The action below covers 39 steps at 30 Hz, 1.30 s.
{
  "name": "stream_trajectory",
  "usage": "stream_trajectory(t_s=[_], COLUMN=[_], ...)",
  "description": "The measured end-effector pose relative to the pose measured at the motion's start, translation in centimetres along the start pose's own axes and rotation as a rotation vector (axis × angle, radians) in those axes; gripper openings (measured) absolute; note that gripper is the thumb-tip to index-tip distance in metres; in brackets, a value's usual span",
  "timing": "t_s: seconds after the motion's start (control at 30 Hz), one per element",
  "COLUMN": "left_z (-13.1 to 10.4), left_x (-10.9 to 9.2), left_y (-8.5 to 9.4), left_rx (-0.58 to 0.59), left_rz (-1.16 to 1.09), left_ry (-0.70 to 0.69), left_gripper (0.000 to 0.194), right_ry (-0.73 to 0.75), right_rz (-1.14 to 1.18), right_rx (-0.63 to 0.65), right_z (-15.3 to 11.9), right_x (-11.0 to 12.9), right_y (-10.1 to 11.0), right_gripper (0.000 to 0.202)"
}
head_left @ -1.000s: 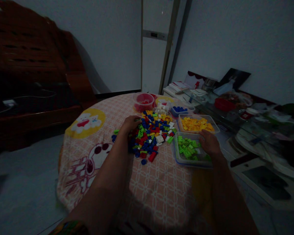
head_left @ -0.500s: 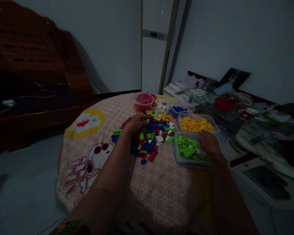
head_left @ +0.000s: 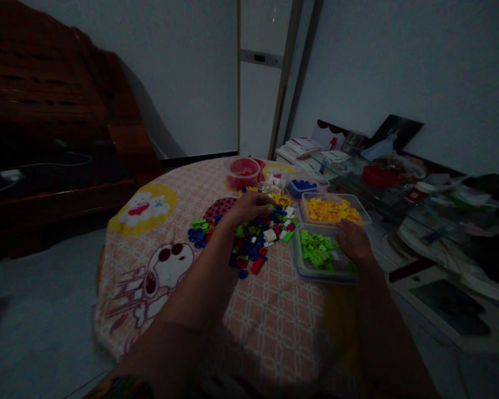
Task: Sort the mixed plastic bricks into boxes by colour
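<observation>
My left hand (head_left: 251,208) is over a mixed heap of toy bricks (head_left: 253,238) in red, blue, green, white and yellow. Its fingers are bent together, and a bit of green brick (head_left: 271,208) shows at the tips. The picture is dark there, and the palm side is hidden. On the right, my right hand (head_left: 355,241) grips the rim of a clear plastic box (head_left: 303,271); green bricks (head_left: 317,249) lie inside it. Just behind stands another clear box (head_left: 363,213) with yellow bricks (head_left: 332,210).
A box of blue bricks (head_left: 305,185), some white bricks (head_left: 274,180) and a pink round tub (head_left: 242,173) stand at the back of the patterned tablecloth (head_left: 274,327). A cluttered glass shelf (head_left: 349,172) runs along the right. Far left is a wooden bench (head_left: 45,111).
My left hand has moved right across the heap, uncovering more of a dark-red spotted round patch behind it. My right hand has stayed at the green-brick box.
</observation>
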<state>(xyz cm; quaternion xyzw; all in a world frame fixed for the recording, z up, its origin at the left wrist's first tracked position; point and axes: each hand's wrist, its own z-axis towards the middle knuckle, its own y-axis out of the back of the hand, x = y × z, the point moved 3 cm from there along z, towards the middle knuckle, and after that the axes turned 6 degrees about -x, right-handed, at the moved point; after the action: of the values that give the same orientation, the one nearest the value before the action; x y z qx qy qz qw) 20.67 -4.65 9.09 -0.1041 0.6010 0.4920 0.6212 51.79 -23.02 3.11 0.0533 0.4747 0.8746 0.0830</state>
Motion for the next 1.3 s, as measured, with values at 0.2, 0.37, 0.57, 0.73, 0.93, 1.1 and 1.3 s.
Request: stream_trajectory(t_s=[0.2,0.37,0.57,0.73,0.93,1.1,1.3], left_z=[-1.1,-1.7,-0.8,-0.8,-1.2,-1.1,-1.1], left_x=[-4.1,-4.9,-3.7,-0.2,2.5,2.9,2.5], left_y=[-7.2,-9.6,-3.8,2.7,4.2,3.4,4.2], left_rx=[0.326,0.384,0.216,0.015,0.072,0.069,-0.008], left_rz=[-0.086,-0.061,0.213,0.659,0.685,0.677,0.597], left_ry=[-0.197,-0.289,-0.174,0.084,0.188,0.188,0.135], left_gripper=[0.033,0.036,0.034,0.019,0.027,0.027,0.024], right_ry=[-0.015,-0.006,-0.01,-0.012,-0.017,-0.029,-0.026], right_rz=[-0.04,-0.022,-0.015,-0.021,-0.02,-0.008,-0.018], right_rx=[0.01,-0.015,0.016,0.048,0.028,0.006,0.011], right_z=[0.2,0.1,0.0,0.2,0.2,0.1,0.2], right_x=[0.1,0.0,-0.2,-0.2,0.1,0.1,0.2], right_y=[-0.1,-0.1,-0.2,-0.1,0.0,0.0,0.2], right_gripper=[0.038,0.039,0.04,0.039,0.039,0.039,0.04])
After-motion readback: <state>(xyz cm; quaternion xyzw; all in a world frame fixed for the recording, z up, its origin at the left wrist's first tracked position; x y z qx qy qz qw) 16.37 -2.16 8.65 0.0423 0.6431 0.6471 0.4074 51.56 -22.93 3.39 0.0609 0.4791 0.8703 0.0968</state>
